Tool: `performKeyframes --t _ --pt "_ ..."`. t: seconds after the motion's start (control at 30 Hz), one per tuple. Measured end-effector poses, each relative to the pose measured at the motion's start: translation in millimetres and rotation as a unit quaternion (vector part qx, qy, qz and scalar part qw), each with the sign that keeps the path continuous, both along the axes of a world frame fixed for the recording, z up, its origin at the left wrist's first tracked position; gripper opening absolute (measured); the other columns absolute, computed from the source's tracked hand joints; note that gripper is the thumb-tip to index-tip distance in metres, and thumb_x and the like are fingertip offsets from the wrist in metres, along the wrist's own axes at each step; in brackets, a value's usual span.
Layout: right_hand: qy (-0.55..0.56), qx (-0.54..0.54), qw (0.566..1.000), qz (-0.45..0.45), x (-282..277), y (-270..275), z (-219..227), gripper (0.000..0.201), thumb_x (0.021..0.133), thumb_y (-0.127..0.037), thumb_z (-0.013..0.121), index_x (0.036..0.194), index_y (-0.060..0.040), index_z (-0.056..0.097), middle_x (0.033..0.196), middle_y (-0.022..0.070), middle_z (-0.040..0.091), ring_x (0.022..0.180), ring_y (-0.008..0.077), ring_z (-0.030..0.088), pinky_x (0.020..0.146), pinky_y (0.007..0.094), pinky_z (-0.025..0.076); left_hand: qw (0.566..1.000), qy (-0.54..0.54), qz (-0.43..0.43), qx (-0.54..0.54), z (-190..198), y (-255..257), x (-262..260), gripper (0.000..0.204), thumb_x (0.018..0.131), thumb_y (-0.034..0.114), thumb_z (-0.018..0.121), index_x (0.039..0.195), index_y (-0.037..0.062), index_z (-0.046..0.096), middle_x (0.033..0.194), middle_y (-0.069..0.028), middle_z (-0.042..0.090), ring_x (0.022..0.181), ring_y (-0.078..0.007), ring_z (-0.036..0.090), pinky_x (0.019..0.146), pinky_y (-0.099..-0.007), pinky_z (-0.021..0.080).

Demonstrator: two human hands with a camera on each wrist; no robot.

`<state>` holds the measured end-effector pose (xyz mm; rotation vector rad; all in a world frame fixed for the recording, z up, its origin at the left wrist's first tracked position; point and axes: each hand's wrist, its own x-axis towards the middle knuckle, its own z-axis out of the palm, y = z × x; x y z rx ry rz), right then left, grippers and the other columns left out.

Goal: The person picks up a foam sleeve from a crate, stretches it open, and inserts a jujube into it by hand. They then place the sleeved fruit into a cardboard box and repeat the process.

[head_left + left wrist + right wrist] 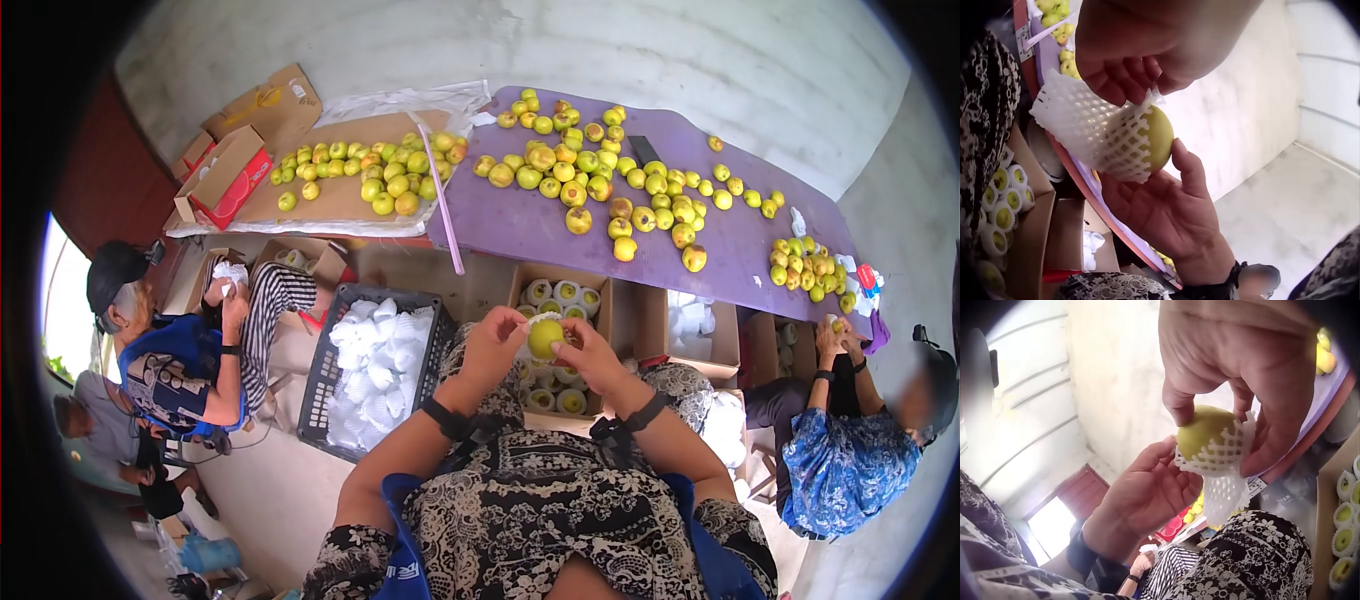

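A yellow-green apple (545,338) is held up in front of my lap, partly inside a white foam net (1085,125). My right hand (592,357) grips the apple, thumb on its bare skin and fingers round the netted side. With its fingertips, my left hand (492,352) pinches the rim of the foam net beside the apple. In the right wrist view the net's loose end hangs below the apple (1205,432). About half of the apple's skin shows past the net's edge in the left wrist view.
Below my hands stands a cardboard box of netted apples (572,401). To its left is a black crate (318,400) of white foam nets. Many loose apples lie on the purple table (480,225) ahead. People sit at left (180,365) and right (850,460).
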<state>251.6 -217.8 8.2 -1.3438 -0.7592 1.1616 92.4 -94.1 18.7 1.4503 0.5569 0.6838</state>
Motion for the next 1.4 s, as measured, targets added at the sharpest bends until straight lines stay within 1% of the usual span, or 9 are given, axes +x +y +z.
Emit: performKeyframes --t 0.13,0.23,0.3,0.37,0.67,0.73,0.93,1.2,1.4 --pt "0.004 0.010 0.998 -0.055 -5.2 -1.5 0.0 0.051 0.088 -0.012 0.067 0.133 -0.0050 0.045 0.119 0.0099 0.053 0.102 0.0147 0.058 0.079 0.0304 0.055 0.983 0.081 -0.030 0.162 32.8 -9.6 -4.3 0.010 0.089 0.008 0.065 0.096 0.0030 0.060 0.086 -0.0026 0.062 0.077 -0.0073 0.058 0.068 -0.0242 0.048" --pt "-0.030 0.011 0.999 -0.023 -0.4 -1.8 -1.0 0.057 0.085 -0.011 0.070 0.135 -0.0066 0.043 0.120 0.0101 0.051 0.102 0.0148 0.056 0.084 0.0301 0.052 0.969 0.083 -0.036 0.232 35.1 -13.6 -3.4 0.010 0.088 0.008 0.066 0.094 0.0023 0.061 0.087 -0.0041 0.062 0.075 -0.0086 0.058 0.066 -0.0255 0.049" --pt "-0.164 0.059 0.984 0.046 4.1 0.7 -2.4 0.062 0.082 -0.009 0.072 0.136 -0.0059 0.041 0.121 0.0093 0.049 0.103 0.0144 0.054 0.090 0.0297 0.048 0.958 0.107 -0.047 0.261 37.9 -17.8 -4.4 0.011 0.088 0.008 0.066 0.095 0.0022 0.061 0.088 -0.0043 0.062 0.075 -0.0092 0.059 0.067 -0.0256 0.049" --pt "-0.120 0.073 0.990 0.017 -1.7 2.1 -2.8 0.061 0.081 -0.008 0.072 0.134 -0.0053 0.042 0.122 0.0089 0.049 0.104 0.0143 0.053 0.091 0.0293 0.046 0.946 0.130 -0.058 0.290 36.6 -22.4 -3.5 0.012 0.088 0.009 0.066 0.096 0.0021 0.060 0.089 -0.0045 0.062 0.075 -0.0098 0.060 0.068 -0.0258 0.050" --pt "0.012 0.119 0.988 -0.099 -5.8 4.8 -0.2 0.049 0.082 -0.002 0.066 0.122 -0.0059 0.039 0.117 0.0070 0.049 0.109 0.0129 0.050 0.090 0.0285 0.045 0.994 0.076 0.008 0.082 5.1 -11.3 -11.6 0.022 0.097 0.023 0.057 0.104 0.0027 0.057 0.093 -0.0030 0.060 0.081 -0.0106 0.058 0.072 -0.0264 0.050" --pt "0.022 0.145 0.985 -0.094 -8.9 7.6 3.2 0.048 0.082 -0.002 0.065 0.121 -0.0062 0.038 0.115 0.0068 0.049 0.109 0.0127 0.050 0.090 0.0277 0.045 0.993 0.099 -0.068 -0.007 -6.7 -2.9 -10.2 0.040 0.102 0.038 0.044 0.121 0.0038 0.051 0.112 -0.0067 0.059 0.101 -0.0134 0.058 0.085 -0.0307 0.050" --pt "-0.154 0.203 0.965 -0.058 -12.3 13.9 12.4 0.046 0.080 -0.001 0.067 0.118 -0.0060 0.042 0.112 0.0046 0.050 0.110 0.0144 0.048 0.097 0.0310 0.041 0.969 -0.107 -0.170 -0.146 7.7 -14.5 -0.6 0.072 0.099 0.061 0.024 0.144 0.0056 0.033 0.141 -0.0104 0.044 0.129 -0.0199 0.046 0.108 -0.0390 0.038" --pt "-0.382 0.275 0.874 -0.120 -15.6 16.3 52.0 0.029 0.079 -0.007 0.072 0.103 -0.0048 0.055 0.112 0.0131 0.055 0.107 0.0285 0.054 0.094 0.0358 0.043 0.939 -0.193 -0.131 -0.255 23.2 -15.8 1.2 0.080 0.094 0.069 0.021 0.141 0.0069 0.037 0.134 -0.0099 0.051 0.122 -0.0234 0.052 0.104 -0.0416 0.043" --pt "-0.417 0.297 0.853 -0.106 -19.4 14.8 46.4 0.018 0.078 -0.003 0.069 0.090 -0.0044 0.057 0.108 0.0133 0.056 0.103 0.0323 0.057 0.089 0.0376 0.046 0.926 -0.206 -0.104 -0.298 12.7 -12.4 1.5 0.081 0.093 0.071 0.020 0.140 0.0083 0.039 0.132 -0.0101 0.053 0.120 -0.0231 0.053 0.101 -0.0416 0.044"
